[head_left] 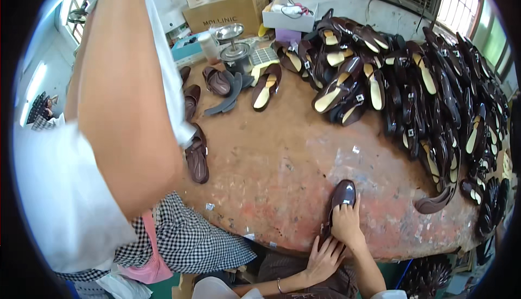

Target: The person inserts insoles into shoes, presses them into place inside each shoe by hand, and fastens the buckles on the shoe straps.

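At the near edge of the desk [271, 163]: dark glossy shoe [343, 191]. Long axis from near edge toward far edge, with toe directed at the far edge and slightly right. Over the opening, behind the toe: curled fingers of right hand [347, 227], with one extended along the right side. At the heel end: spread fingers of left hand [323, 262]. Clenched or merely touching: cannot tell.

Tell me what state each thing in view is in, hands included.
Handled shoe: upright, toe pointing away
Right hand: on that shoe, one finger extended
Left hand: at its heel end, fingers extended
Nearby person's arm: raised, blurred
Shoe pile: heaped, some pale insoles showing
White box: open, filled
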